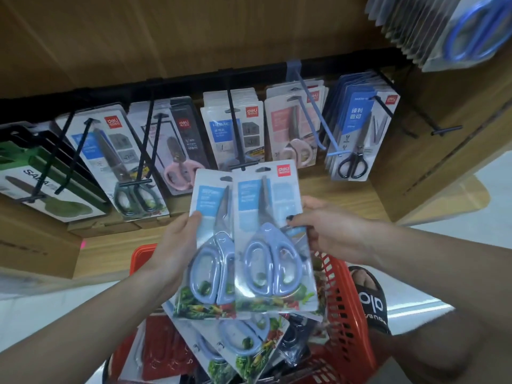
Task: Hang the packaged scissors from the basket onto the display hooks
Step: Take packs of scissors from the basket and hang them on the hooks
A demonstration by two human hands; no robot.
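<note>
Two packs of blue-handled scissors held side by side above the red basket (pixel 346 286): left hand (pixel 171 245) grips the left pack (pixel 210 245), right hand (pixel 329 231) pinches the right pack (pixel 271 239) at its 3 o'clock edge. More packs, apparently the same kind, lie in the basket at 6 o'clock. Display hooks (pixel 235 134) loaded with packaged scissors at 12 o'clock.

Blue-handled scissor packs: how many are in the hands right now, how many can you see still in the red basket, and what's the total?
Blue-handled scissor packs held up, left hand gripping one, right hand gripping the other: 2
Blue-handled scissor packs visible in the red plastic basket, one near the top, one lower: 2; others may be hidden
Total visible: 4
</note>
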